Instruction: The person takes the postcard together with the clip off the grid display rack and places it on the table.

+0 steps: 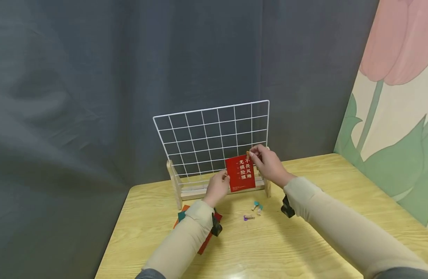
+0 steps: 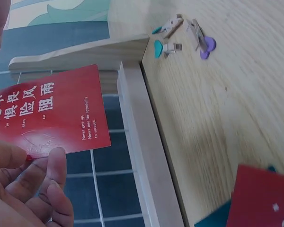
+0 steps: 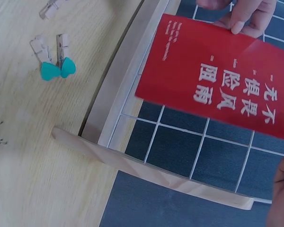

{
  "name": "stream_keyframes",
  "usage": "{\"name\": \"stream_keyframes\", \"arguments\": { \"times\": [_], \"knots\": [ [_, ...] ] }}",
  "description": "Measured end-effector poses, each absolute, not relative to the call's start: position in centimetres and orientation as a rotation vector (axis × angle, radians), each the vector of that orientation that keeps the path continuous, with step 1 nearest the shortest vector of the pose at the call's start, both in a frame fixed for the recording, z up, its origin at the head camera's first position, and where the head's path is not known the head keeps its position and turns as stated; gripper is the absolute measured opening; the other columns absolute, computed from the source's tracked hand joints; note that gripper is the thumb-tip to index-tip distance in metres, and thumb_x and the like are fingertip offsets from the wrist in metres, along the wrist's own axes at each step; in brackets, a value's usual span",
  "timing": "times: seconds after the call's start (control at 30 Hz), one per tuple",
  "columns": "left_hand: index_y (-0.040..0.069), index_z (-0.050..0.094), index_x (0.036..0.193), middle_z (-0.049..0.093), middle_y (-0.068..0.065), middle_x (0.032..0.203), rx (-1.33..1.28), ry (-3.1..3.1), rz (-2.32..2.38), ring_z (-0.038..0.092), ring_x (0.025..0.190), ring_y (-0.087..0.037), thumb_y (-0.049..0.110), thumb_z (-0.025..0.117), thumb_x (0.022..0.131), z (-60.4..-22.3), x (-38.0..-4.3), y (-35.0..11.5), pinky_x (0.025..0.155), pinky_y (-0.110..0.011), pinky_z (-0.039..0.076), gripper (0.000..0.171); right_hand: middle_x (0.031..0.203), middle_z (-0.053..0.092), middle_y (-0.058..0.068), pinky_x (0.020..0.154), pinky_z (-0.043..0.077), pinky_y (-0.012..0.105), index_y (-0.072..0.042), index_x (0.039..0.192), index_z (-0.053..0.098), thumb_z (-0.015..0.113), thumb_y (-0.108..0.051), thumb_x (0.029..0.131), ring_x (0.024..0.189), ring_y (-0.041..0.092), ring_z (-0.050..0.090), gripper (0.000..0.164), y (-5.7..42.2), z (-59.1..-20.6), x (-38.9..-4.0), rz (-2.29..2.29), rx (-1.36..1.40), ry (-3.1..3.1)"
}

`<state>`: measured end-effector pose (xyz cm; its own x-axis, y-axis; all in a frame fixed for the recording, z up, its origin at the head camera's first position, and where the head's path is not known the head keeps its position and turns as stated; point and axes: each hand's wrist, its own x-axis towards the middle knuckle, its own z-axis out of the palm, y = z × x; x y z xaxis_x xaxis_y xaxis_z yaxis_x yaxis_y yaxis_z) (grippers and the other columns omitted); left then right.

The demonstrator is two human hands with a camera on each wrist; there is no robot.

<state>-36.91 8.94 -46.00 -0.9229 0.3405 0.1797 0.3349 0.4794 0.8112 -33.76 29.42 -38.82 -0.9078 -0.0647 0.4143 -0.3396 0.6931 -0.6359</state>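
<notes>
A red card (image 1: 241, 173) with white Chinese characters is held upright in front of a white wire grid (image 1: 214, 139). My left hand (image 1: 218, 187) pinches the card's left edge between thumb and fingers, clearly seen in the left wrist view. At the card's upper right corner, my right hand (image 1: 269, 164) pinches a small wooden clothespin (image 1: 248, 154) with an orange-yellow decoration. In the right wrist view that hand shows only at the right edge, with the clothespin mostly hidden. Behind the card (image 3: 217, 71), the grid wires run close.
Wooden feet (image 1: 174, 184) and a crossbar support the grid on the table (image 1: 304, 240). Small clothespins with teal hearts (image 3: 50, 71) and a purple-topped clothespin (image 1: 249, 217) lie in front. More coloured cards (image 1: 205, 244) lie beneath my left forearm. A dark curtain (image 1: 200, 58) hangs behind.
</notes>
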Motion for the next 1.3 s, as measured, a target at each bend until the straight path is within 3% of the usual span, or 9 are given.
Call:
{"name": "stream_keyframes", "arguments": {
  "times": [0.2,0.43,0.6,0.77,1.03,1.3],
  "knots": [
    [0.002,0.061,0.109,0.068,-0.012,0.104,0.568,2.714,1.456,0.058,0.065,-0.012,0.013,0.047,0.11,-45.6,-37.6,7.4,0.057,-0.03,0.044,0.017,0.089,0.062,0.014,0.063,0.046,0.035,0.005,0.119,0.059,0.052,-0.012,0.109,0.07,0.021,0.051,0.021,29.5,-38.9,-34.3,1.047,0.34,-2.554],
    [0.004,0.056,0.096,0.063,-0.008,0.085,0.579,2.742,1.48,0.055,0.061,-0.014,0.011,0.048,0.109,-45.1,-38.3,6.4,0.054,-0.03,0.042,0.016,0.088,0.063,0.013,0.06,0.044,0.033,0.006,0.118,0.059,0.053,-0.01,0.109,0.066,0.018,0.051,0.02,29.7,-39.5,-35.3,1.031,0.371,-2.535],
    [0.003,0.056,0.099,0.059,-0.007,0.082,0.576,2.731,1.48,0.049,0.057,-0.014,0.012,0.048,0.109,-45.0,-38.7,5.4,0.053,-0.03,0.04,0.016,0.081,0.061,0.008,0.058,0.043,0.031,0.007,0.117,0.06,0.052,-0.01,0.109,0.063,0.017,0.049,0.02,29.8,-39.7,-35.8,1.018,0.409,-2.511],
    [0.005,0.055,0.1,0.06,-0.007,0.088,0.523,2.737,1.444,0.047,0.056,-0.014,0.015,0.047,0.11,-45.1,-38.7,4.1,0.053,-0.03,0.039,0.016,0.081,0.059,0.005,0.059,0.042,0.031,0.006,0.117,0.061,0.051,-0.011,0.11,0.063,0.016,0.048,0.021,29.8,-40.0,-35.9,1.012,0.421,-2.528],
    [0.005,0.054,0.096,0.063,-0.009,0.095,0.505,2.716,1.494,0.057,0.066,-0.016,0.012,0.048,0.11,-45.0,-38.4,3.7,0.058,-0.031,0.048,0.017,0.085,0.06,0.008,0.06,0.042,0.032,0.006,0.119,0.06,0.051,-0.013,0.11,0.066,0.018,0.048,0.023,30.3,-40.4,-35.6,1.001,0.411,-2.554],
    [0.007,0.052,0.093,0.066,-0.012,0.104,0.473,2.73,1.471,0.062,0.077,-0.021,0.014,0.048,0.11,-45.1,-37.9,3.8,0.066,-0.036,0.05,0.019,0.082,0.059,0.006,0.059,0.043,0.032,0.003,0.115,0.061,0.051,-0.014,0.11,0.066,0.017,0.05,0.02,30.3,-41.2,-35.3,1.024,0.39,-2.588]
  ]
}}
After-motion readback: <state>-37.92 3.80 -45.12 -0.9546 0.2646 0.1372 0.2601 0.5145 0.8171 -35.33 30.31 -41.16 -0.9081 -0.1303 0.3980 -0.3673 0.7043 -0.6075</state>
